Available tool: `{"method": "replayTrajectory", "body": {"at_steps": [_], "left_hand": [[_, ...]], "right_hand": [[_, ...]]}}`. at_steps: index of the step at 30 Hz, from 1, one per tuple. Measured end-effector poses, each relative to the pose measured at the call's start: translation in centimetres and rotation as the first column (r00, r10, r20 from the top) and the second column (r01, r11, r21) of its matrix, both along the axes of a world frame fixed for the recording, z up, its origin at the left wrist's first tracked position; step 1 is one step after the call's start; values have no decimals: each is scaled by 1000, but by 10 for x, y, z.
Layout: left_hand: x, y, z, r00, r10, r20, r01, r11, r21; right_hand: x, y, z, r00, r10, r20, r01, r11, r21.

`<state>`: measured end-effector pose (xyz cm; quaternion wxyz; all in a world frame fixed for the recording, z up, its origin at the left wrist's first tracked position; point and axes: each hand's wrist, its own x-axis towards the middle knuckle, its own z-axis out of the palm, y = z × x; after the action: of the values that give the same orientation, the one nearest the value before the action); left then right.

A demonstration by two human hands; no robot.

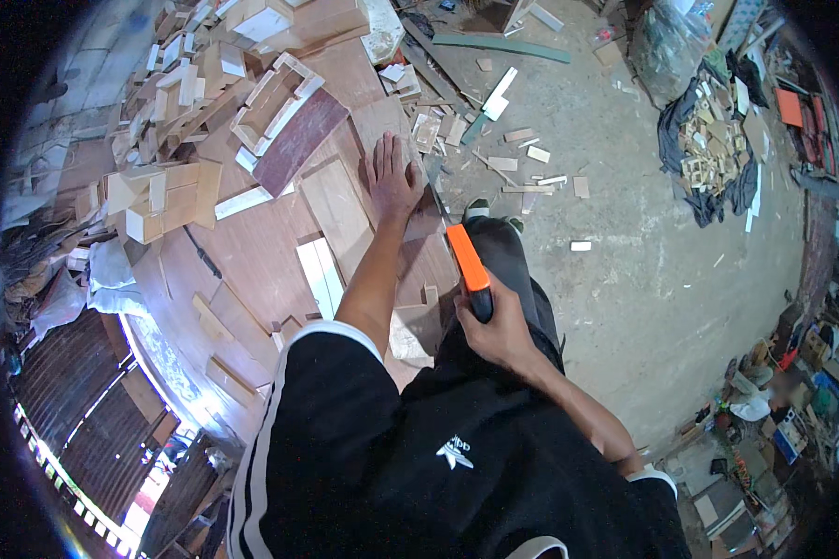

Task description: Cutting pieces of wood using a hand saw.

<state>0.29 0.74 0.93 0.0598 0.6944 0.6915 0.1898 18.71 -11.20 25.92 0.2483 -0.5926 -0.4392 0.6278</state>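
Note:
My left hand (393,182) lies flat with outstretched fingers on a plywood board (375,126) at the edge of the wood-covered work surface. My right hand (496,321) grips the orange and black handle of a hand saw (468,256), held over my right leg just right of that edge. The dark blade (434,210) runs forward along the board's edge beside my left hand; whether it touches the wood I cannot tell. A maroon-topped panel (298,140), pale planks (336,210) and white strips (319,278) lie left of my left arm.
Small wooden box pieces (172,191) are piled at the upper left. Offcuts (522,135) and a long green strip (503,47) lie on the concrete floor (662,307). A dark cloth holding wood scraps (718,149), a plastic sack (667,51) and clutter (792,401) line the right.

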Motion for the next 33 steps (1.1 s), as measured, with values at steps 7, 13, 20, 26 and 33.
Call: {"method": "replayTrajectory", "body": {"at_steps": [7, 13, 20, 26, 33], "left_hand": [[-2, 3, -3, 999, 5, -45, -4, 1000, 19], [6, 1, 0, 1000, 12, 23, -13, 1000, 25], [5, -1, 3, 1000, 9, 21, -10, 1000, 14], [1, -1, -2, 1000, 24, 2, -24, 1000, -10], [2, 2, -6, 1000, 9, 16, -10, 999, 37]], "right_hand": [[0, -14, 13, 988, -142, -66, 137, 988, -77], [-5, -13, -1, 982, -156, -105, 143, 982, -120], [-8, -16, -10, 985, -152, -78, 143, 983, -113], [-6, -7, 13, 967, -210, -142, 189, 971, -148], [-13, 0, -3, 968, -204, -147, 185, 974, -131]]}}
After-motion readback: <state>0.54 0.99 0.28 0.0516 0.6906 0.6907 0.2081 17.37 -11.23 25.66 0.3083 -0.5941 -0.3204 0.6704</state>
